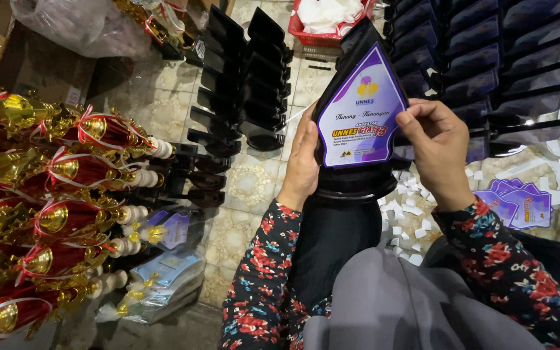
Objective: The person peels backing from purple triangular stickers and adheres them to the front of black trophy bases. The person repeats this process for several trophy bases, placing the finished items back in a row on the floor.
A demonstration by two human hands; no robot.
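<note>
Two hands, left (301, 165) and right (437, 150), hold one black plaque (356, 129).

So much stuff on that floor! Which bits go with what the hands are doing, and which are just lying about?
In hand:
- black plaque, held by the left hand
- purple label on its face, under the right hand
- spare purple labels
- bare black plaques

Lying about:
- red-and-gold trophies
- red basket
- clear plastic bag
</note>
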